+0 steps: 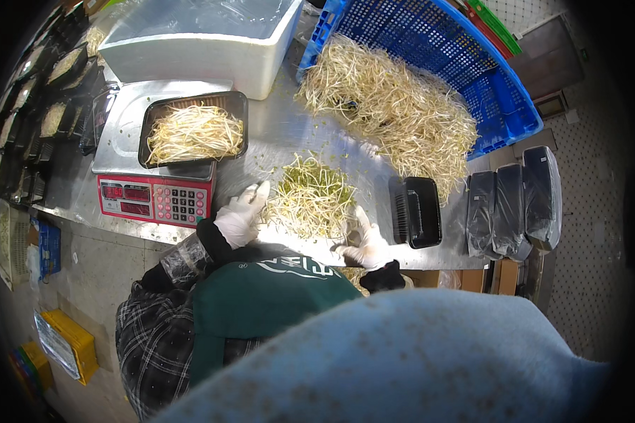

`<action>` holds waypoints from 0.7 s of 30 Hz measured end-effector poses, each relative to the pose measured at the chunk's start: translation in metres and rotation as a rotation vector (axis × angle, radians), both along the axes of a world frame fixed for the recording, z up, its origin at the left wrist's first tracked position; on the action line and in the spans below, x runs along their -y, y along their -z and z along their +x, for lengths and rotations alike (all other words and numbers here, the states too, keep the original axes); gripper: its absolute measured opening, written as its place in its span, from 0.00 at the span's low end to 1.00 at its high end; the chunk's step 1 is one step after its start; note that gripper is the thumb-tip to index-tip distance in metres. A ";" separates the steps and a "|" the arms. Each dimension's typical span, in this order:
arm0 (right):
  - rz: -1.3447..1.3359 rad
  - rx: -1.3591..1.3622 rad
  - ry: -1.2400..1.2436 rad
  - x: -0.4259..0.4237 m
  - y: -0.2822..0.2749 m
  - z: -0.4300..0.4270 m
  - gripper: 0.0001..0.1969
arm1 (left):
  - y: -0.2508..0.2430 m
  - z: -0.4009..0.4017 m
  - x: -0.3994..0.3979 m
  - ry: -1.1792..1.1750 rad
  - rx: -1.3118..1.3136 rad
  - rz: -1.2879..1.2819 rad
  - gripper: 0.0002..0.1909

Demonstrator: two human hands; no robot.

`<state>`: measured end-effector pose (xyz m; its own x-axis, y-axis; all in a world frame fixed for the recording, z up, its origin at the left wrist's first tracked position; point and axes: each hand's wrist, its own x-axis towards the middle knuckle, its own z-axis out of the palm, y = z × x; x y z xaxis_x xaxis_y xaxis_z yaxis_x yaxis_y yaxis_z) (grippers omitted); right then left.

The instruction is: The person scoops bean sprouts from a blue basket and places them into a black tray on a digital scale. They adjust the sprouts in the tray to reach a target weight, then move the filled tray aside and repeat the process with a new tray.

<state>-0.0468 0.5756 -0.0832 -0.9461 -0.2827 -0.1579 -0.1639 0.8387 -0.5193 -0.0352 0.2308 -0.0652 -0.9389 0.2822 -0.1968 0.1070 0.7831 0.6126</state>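
Note:
A small heap of bean sprouts with green bits (312, 198) lies on the steel table between my two hands, which wear white gloves. My left hand (242, 215) rests at the heap's left edge, fingers stretched forward and slightly apart. At the lower right edge is my right hand (369, 244), its thumb and fingers spread. Neither hand is closed around anything. To the left, a black plastic tray of sprouts (196, 135) sits on the plate of a red digital scale (156, 201), whose display is lit. An unfilled black tray (423, 211) lies right of my right hand.
A blue perforated crate (495, 98) lies behind a large sprout pile (397, 100) spilling onto the steel table (275, 124). A white foam box (190, 61) stands behind the scale. Wrapped tray stacks (508, 206) line the right; filled black trays (55, 119) crowd the far left.

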 end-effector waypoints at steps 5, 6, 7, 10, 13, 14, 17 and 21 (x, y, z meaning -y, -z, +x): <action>-0.104 -0.256 -0.088 0.063 -0.013 0.000 0.62 | 0.005 -0.025 -0.042 0.123 -0.431 0.077 0.44; -0.100 -0.236 -0.107 0.073 -0.011 -0.011 0.53 | 0.012 -0.033 -0.057 0.124 -0.341 -0.040 0.41; -0.055 -0.319 -0.027 0.078 0.003 -0.020 0.40 | 0.014 -0.040 -0.069 0.146 -0.258 -0.141 0.38; -0.345 -0.375 -0.017 0.077 -0.033 -0.027 0.17 | 0.015 -0.040 -0.068 0.066 -0.425 0.066 0.33; -0.411 -0.262 0.086 0.065 -0.060 -0.029 0.16 | -0.018 -0.037 -0.053 0.072 -0.600 0.370 0.27; -0.364 -0.048 0.095 0.058 -0.059 -0.032 0.18 | -0.002 -0.041 -0.045 0.090 -0.438 0.322 0.29; -0.794 -0.212 0.191 0.046 -0.026 -0.031 0.22 | 0.031 -0.028 -0.031 0.119 -0.240 0.485 0.30; -0.633 0.067 0.143 0.041 -0.025 -0.029 0.33 | 0.009 -0.012 -0.028 0.148 -0.410 0.293 0.34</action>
<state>-0.0761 0.5351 -0.0587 -0.9752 -0.2125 -0.0622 -0.0235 0.3786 -0.9253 -0.0467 0.2585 -0.0746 -0.8684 0.4056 0.2854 0.4802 0.5437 0.6883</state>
